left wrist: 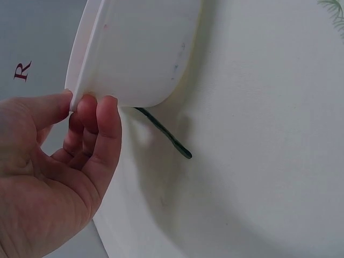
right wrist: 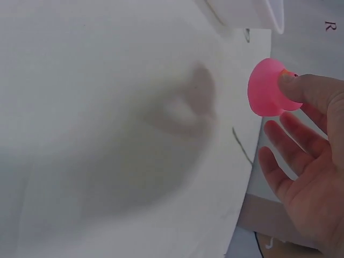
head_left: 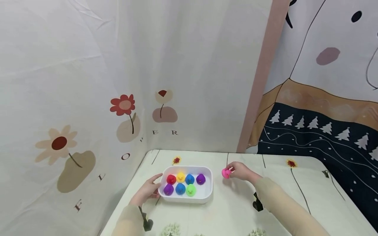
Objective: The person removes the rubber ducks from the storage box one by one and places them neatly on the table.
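My left hand (head_left: 147,189) pinches the rim of a white plastic tray (head_left: 189,199) at its left end; in the left wrist view the thumb is on the rim and the fingers lie against the outer wall. Inside the tray sit several small rubber ducks: red (head_left: 171,179), yellow (head_left: 180,177), green (head_left: 190,190), two blue and two purple. To the right of the tray, my right hand (head_left: 240,171) holds a pink rubber duck (right wrist: 263,88) between thumb and fingers, above the tabletop. Its other fingers are spread and bent in the right wrist view.
A pale cloth with printed flowers (head_left: 291,163) covers the table (head_left: 224,213). White curtains with flower prints (head_left: 122,105) stand behind and to the left. At the right hangs a dark printed cloth (head_left: 310,139) with white trees.
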`<state>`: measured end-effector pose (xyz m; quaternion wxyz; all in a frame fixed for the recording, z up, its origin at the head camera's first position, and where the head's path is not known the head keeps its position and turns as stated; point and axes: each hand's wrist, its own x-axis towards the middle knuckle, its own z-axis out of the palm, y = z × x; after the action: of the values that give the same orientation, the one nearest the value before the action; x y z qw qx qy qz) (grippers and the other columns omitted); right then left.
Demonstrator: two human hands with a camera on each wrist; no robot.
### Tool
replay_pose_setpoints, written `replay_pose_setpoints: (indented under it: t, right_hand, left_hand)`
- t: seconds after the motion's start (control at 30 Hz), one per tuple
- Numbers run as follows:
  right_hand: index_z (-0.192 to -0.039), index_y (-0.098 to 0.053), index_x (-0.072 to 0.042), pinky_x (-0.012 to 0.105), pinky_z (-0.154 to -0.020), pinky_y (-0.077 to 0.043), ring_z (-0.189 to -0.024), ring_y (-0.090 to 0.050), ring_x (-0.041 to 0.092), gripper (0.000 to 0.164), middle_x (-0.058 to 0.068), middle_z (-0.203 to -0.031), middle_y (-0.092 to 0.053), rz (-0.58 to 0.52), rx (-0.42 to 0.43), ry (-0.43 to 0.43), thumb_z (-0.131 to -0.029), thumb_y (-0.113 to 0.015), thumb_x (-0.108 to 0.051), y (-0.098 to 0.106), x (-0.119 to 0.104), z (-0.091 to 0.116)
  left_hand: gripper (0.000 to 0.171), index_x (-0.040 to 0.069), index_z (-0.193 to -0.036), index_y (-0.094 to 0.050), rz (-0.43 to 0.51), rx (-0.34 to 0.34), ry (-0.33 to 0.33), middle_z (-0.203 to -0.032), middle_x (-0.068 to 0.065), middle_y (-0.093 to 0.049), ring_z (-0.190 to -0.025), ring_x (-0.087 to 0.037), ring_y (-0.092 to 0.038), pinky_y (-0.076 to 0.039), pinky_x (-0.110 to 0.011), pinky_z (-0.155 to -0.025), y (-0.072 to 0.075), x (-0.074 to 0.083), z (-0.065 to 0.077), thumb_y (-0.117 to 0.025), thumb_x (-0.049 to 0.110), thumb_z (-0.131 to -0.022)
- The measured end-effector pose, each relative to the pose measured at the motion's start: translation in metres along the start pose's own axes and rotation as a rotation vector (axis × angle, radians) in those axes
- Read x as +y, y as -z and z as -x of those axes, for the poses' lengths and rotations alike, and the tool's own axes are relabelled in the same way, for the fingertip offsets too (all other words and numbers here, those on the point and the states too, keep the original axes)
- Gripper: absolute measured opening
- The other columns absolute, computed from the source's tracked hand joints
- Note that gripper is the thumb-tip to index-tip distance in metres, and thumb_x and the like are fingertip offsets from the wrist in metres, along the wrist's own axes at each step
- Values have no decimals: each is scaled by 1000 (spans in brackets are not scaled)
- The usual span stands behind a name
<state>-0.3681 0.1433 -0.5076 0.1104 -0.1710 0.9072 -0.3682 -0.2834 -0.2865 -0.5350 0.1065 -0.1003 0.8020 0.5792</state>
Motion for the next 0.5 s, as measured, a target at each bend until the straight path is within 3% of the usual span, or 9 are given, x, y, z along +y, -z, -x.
replay_pose_setpoints:
  t: [0.2,0.5]
  right_hand:
    - [-99,-71,-3,42,-89,-50,-98,-58,25,24,6,-103,-65,55,19,-5,-77,-75,5,-11,7,4]
    - [-100,-69,-5,43,-84,-51,-92,-55,23,26,5,-99,-62,96,-13,-67,-76,-75,5,-22,13,4]
  left_hand:
    - [55,11,-149,-36,-10,1,5,-85,-17,-55,-61,-19,-56,-54,-32,-57,0,1,2,-53,9,-97]
    - [56,9,-150,-34,-29,-18,6,-84,-16,-56,-60,-20,-54,-54,-34,-59,-1,6,7,-53,11,-98]
